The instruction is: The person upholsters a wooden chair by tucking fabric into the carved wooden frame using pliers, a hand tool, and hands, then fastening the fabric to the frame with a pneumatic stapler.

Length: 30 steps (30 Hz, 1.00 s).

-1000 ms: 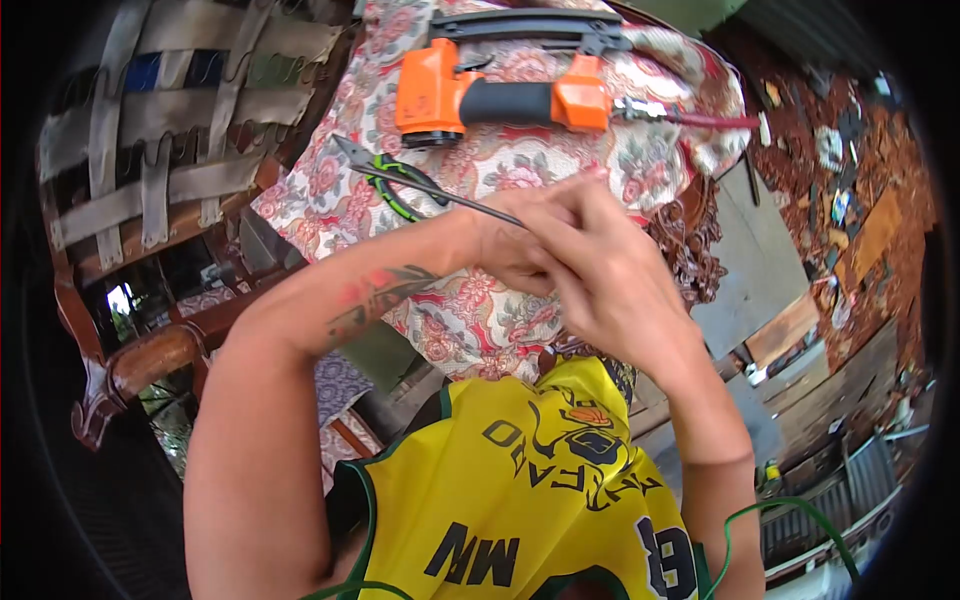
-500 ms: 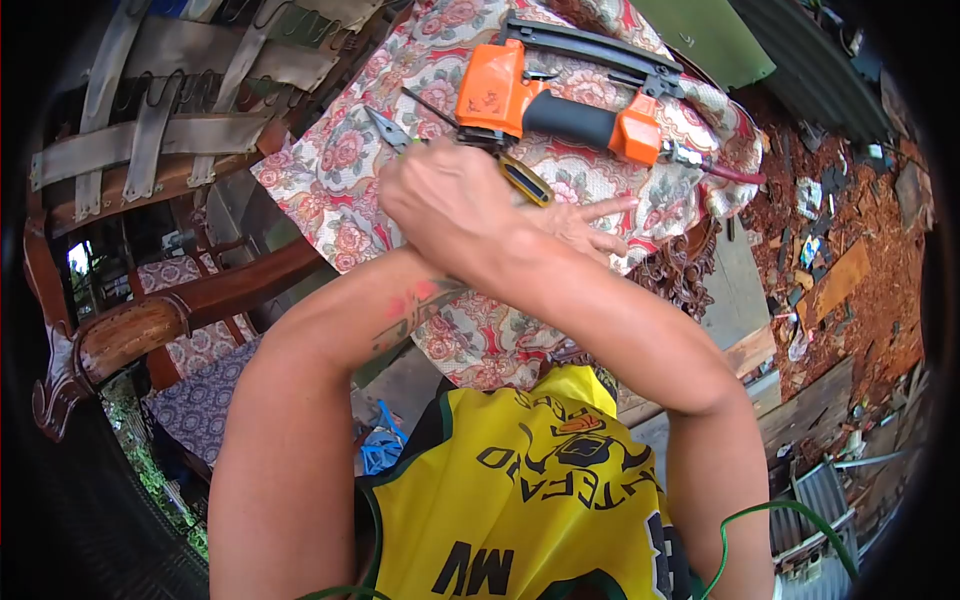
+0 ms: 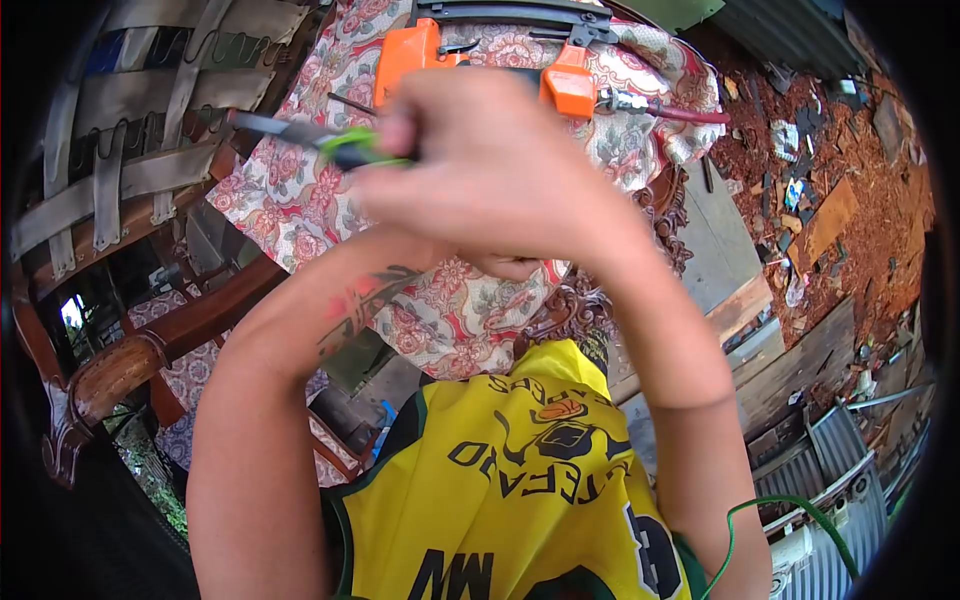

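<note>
My right hand (image 3: 490, 170) crosses over the left arm, closed around a pair of pliers (image 3: 350, 148) with green and black handles. The pliers point left, raised over the floral fabric (image 3: 430, 330) and smeared by motion. Beneath the right wrist, my left hand (image 3: 505, 266) shows only a small part; its fingers are mostly hidden. An orange and black air-powered nail or staple gun (image 3: 567, 85) lies on the fabric beyond my hands, its grip partly covered by the right hand. The dark shaft of a screwdriver (image 3: 352, 103) shows beside it, its handle hidden.
A red air hose (image 3: 690, 115) runs right from the gun. At left stands a wooden chair frame (image 3: 120, 375) with webbing straps (image 3: 110, 180). Carved wood (image 3: 665, 215) edges the fabric. Debris lies on reddish ground (image 3: 830, 270) at right, with planks (image 3: 790, 385) lower down.
My right hand has lifted the pliers off the fabric. My left hand, spread on the fabric before, has drawn back under the right wrist. The view has shifted, so the gun appears further up and left.
</note>
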{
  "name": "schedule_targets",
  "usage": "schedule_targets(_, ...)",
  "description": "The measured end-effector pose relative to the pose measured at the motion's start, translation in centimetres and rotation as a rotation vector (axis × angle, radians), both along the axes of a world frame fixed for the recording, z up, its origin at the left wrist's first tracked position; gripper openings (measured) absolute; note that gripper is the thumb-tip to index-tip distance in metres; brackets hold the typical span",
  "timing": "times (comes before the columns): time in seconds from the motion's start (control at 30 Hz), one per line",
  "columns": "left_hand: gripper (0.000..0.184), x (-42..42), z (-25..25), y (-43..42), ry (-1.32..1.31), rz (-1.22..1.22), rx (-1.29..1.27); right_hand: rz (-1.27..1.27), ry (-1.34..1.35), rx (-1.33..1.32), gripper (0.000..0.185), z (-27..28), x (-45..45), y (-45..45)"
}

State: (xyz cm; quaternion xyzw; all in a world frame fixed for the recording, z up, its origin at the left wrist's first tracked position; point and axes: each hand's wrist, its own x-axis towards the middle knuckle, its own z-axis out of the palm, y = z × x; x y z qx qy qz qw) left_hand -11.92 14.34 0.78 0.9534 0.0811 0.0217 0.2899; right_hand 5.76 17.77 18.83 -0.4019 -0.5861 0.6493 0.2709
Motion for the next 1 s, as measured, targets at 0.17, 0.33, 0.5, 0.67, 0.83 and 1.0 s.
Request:
schedule_targets(0.17,0.020,3.4,3.9,2.1,-0.022,-0.216,0.088,-0.373,0.169,-0.288,0.033,-5.3,12.7,-7.7)
schedule_targets(0.33,0.017,4.1,3.6,2.1,0.013,-0.221,0.048,-0.337,0.287,-0.807,0.030,-12.4,16.8,-17.2)
schedule_targets(0.5,0.016,4.2,4.1,1.8,0.159,-0.223,0.093,-0.072,0.142,-0.943,0.033,-16.8,16.3,-21.7)
schedule_targets(0.67,0.022,4.3,4.4,1.8,0.220,-0.236,0.147,0.040,-0.011,-0.784,0.041,-18.1,15.1,-20.9)
schedule_targets(0.83,0.022,4.3,4.4,1.7,0.236,-0.235,0.161,0.075,-0.050,-0.755,0.035,-18.7,15.0,-19.4)
schedule_targets(1.0,0.022,4.1,4.2,1.8,0.204,-0.233,0.144,-0.461,0.525,-0.859,0.037,-16.1,17.7,-21.5)
